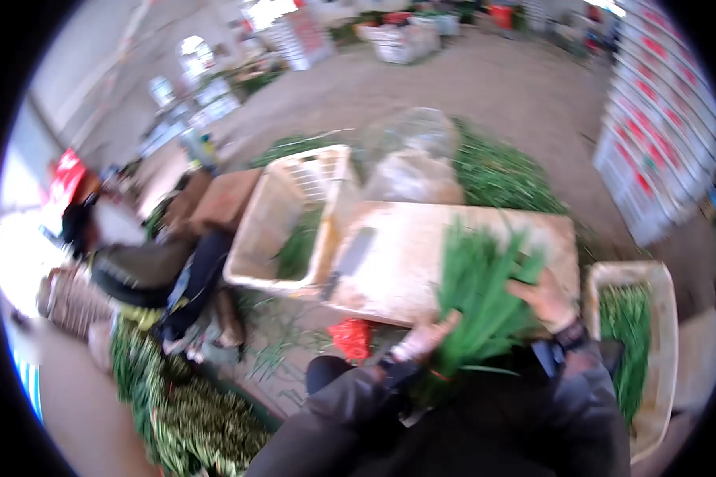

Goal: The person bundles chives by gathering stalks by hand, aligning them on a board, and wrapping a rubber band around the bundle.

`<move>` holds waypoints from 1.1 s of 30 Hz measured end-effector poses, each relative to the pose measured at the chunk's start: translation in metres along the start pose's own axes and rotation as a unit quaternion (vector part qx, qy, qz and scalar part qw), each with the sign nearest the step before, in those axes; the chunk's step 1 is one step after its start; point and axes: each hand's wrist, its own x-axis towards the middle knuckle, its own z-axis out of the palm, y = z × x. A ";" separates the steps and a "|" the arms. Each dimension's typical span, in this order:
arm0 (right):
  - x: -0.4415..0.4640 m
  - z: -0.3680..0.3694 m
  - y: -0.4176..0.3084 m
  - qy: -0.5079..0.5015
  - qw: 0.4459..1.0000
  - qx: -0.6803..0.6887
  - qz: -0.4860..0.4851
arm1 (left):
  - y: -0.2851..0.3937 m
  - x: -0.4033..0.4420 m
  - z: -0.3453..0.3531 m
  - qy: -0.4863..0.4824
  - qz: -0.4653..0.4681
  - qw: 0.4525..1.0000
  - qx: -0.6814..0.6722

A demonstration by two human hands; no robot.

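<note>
A bunch of long green leaves fans out over the near side of a pale board, with a red band round its lower end. My left hand is closed on the bunch's left side, low down. On its right side my right hand is against the leaves, fingers and thumb apart and somewhat blurred; whether it grips any leaves is unclear. A knife with a wide blade lies on the left part of the board.
A white crate with some greens stands left of the board, another crate of greens at the right. A red bag lies below the board. Bundled greens fill the lower left. A person sits at the left.
</note>
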 end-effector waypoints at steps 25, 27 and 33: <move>-0.088 0.003 0.094 0.165 0.912 -0.367 0.077 | 0.045 -0.074 -0.026 0.063 0.114 0.905 -0.405; -0.098 0.036 0.078 0.086 0.879 -0.466 0.052 | 0.030 -0.071 -0.026 0.058 0.101 0.879 -0.462; -0.111 0.081 0.072 0.090 0.845 -0.492 -0.192 | 0.020 -0.100 0.034 0.093 0.092 0.875 -0.466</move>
